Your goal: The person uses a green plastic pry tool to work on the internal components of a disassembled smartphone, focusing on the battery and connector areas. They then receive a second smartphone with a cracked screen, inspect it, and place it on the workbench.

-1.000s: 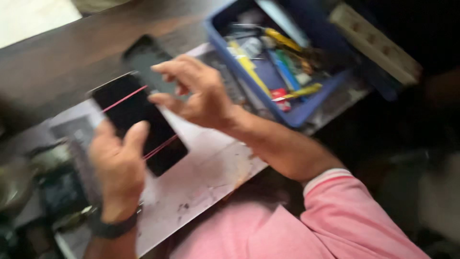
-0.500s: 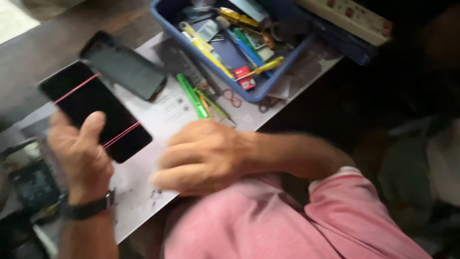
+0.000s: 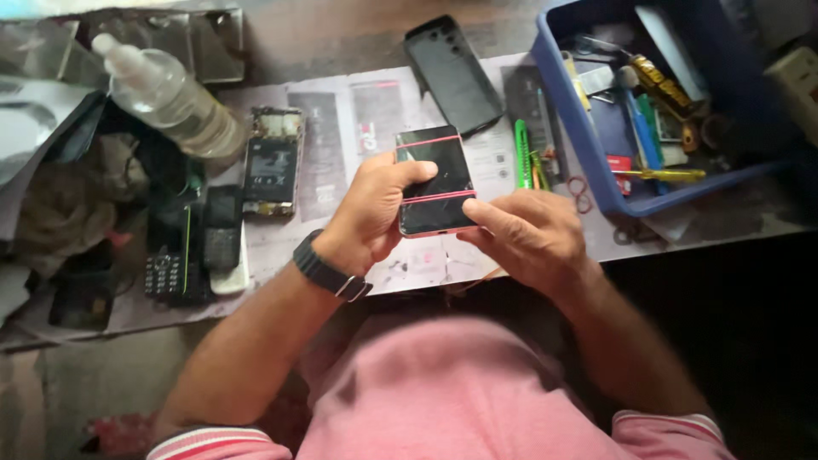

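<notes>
Hands | left hand (image 3: 371,213) grips black glass-fronted phone banded by two red rubber bands (image 3: 434,181), fingers wrapped round its left edge, above white paper mat (image 3: 341,128) | right hand (image 3: 528,234) fingertips pinch lower right corner | handling: probably light, stiff, slick, fragile; hold by edges.

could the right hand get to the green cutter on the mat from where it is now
Probably yes. The right hand is on the banded phone, and the green cutter lies just beyond it on the mat, nothing between them, though it must let go first.
</notes>
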